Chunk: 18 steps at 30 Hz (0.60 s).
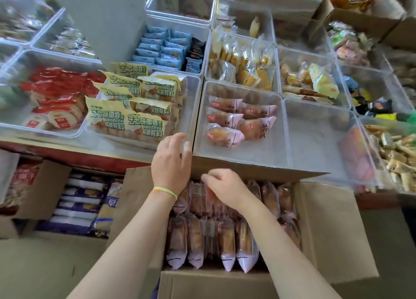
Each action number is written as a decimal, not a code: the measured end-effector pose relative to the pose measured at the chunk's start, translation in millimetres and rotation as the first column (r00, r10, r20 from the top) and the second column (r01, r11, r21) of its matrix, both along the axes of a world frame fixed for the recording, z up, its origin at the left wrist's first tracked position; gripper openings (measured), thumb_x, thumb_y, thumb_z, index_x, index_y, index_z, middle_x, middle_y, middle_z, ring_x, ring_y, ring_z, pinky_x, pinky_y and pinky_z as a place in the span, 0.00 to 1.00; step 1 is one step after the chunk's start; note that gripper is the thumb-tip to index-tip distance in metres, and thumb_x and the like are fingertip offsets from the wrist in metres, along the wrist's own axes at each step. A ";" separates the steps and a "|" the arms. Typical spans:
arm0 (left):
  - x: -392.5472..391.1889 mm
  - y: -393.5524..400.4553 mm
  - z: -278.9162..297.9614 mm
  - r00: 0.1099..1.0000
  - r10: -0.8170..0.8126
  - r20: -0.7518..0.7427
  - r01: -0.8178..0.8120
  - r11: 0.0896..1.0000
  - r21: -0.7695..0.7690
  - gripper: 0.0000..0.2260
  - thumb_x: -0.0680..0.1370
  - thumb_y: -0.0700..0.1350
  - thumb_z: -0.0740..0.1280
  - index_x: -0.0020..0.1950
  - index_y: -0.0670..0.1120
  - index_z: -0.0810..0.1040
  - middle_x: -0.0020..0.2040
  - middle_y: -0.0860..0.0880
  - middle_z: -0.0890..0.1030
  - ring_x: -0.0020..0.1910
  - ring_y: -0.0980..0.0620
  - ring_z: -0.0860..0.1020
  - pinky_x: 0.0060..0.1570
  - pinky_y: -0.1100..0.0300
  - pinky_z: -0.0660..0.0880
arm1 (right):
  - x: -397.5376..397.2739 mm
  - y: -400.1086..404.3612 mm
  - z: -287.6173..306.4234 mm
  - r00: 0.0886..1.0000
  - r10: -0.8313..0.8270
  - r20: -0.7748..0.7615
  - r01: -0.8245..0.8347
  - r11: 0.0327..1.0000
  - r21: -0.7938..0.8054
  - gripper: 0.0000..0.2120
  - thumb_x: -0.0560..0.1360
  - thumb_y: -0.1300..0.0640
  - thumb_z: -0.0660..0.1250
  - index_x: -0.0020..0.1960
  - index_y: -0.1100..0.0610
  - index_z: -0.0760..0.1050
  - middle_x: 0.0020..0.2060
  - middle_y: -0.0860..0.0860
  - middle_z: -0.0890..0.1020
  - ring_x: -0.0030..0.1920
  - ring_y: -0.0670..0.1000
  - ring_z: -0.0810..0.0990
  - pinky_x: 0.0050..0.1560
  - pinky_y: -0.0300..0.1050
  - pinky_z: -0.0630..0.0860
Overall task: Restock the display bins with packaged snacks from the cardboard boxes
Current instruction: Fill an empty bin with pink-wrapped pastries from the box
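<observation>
Open box point(333, 235) below the worktop's front edge, packed with pink-wrapped cakes point(227, 242) standing on end; labels there too blurred to read. Right hand point(221, 187) curled down among the back row, fingertips buried in the wrappers, apparently pinching one pack point(208, 195), though the grip itself is hidden. Left hand point(172, 161) relaxed and holding nothing, fingers spread over the box's far flap beside the clear bin point(238, 157); green band point(165, 191) on the wrist. Five of the same cakes point(238, 121) flat in that bin, red tag characters illegible. Left of it, yellow packs point(128, 109) with green Chinese lettering, then red packs point(56, 96). Farther back, blue packets point(162, 48). Second box point(56, 170) at lower left, partly cut off.
</observation>
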<state>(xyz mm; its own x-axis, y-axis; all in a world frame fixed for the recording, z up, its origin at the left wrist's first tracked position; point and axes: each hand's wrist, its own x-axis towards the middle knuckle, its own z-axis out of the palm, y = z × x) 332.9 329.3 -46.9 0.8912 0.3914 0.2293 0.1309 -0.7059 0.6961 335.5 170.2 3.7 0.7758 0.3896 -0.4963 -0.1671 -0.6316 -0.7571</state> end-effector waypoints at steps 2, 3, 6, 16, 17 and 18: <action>-21.5 3.3 -4.7 0.994 0.108 -0.006 -0.108 0.986 -0.125 0.19 0.80 0.50 0.53 0.60 0.42 0.76 0.55 0.46 0.79 0.56 0.47 0.73 0.56 0.57 0.67 | -17.6 4.7 -38.8 0.976 0.024 -0.216 -0.053 0.990 -0.130 0.12 0.81 0.55 0.60 0.41 0.59 0.75 0.35 0.54 0.80 0.32 0.49 0.76 0.34 0.43 0.74; -32.6 5.7 -8.6 0.986 0.165 -0.017 -0.166 0.971 -0.170 0.18 0.80 0.50 0.53 0.60 0.42 0.76 0.54 0.46 0.78 0.56 0.47 0.73 0.55 0.59 0.66 | -25.3 9.7 -55.6 0.955 0.030 -0.296 -0.089 0.978 -0.189 0.10 0.81 0.54 0.59 0.44 0.58 0.74 0.38 0.54 0.80 0.34 0.51 0.78 0.36 0.45 0.76; -62.9 14.6 -24.3 0.952 0.247 -0.183 -0.272 0.954 -0.128 0.12 0.80 0.48 0.57 0.52 0.43 0.76 0.48 0.45 0.79 0.50 0.43 0.76 0.45 0.57 0.65 | -44.7 26.5 -89.7 0.945 0.044 -0.324 -0.148 0.942 -0.302 0.12 0.82 0.52 0.58 0.56 0.59 0.72 0.51 0.57 0.76 0.53 0.58 0.82 0.49 0.50 0.77; -116.5 27.4 -59.9 0.787 0.031 -0.616 -0.079 0.996 -0.051 0.10 0.79 0.54 0.63 0.44 0.49 0.71 0.39 0.53 0.74 0.43 0.47 0.77 0.38 0.57 0.65 | -56.4 72.2 -135.7 0.942 -0.187 -0.278 0.053 0.902 -0.428 0.18 0.80 0.54 0.62 0.65 0.66 0.71 0.52 0.56 0.77 0.51 0.56 0.77 0.49 0.44 0.72; -117.9 28.6 -59.2 0.797 0.022 -0.604 -0.078 0.995 -0.067 0.10 0.79 0.54 0.64 0.44 0.49 0.71 0.38 0.54 0.74 0.42 0.48 0.76 0.37 0.58 0.65 | -54.8 72.6 -136.4 0.921 -0.237 -0.309 0.099 0.910 -0.403 0.20 0.80 0.57 0.61 0.68 0.66 0.68 0.54 0.58 0.76 0.53 0.56 0.77 0.51 0.44 0.73; -119.0 29.2 -59.1 0.803 0.013 -0.596 -0.078 0.993 -0.084 0.10 0.79 0.54 0.64 0.43 0.49 0.71 0.38 0.54 0.74 0.40 0.49 0.75 0.37 0.58 0.65 | -54.1 71.5 -136.6 0.898 -0.294 -0.326 0.161 0.912 -0.378 0.22 0.80 0.60 0.60 0.72 0.66 0.64 0.60 0.60 0.75 0.58 0.58 0.76 0.55 0.43 0.72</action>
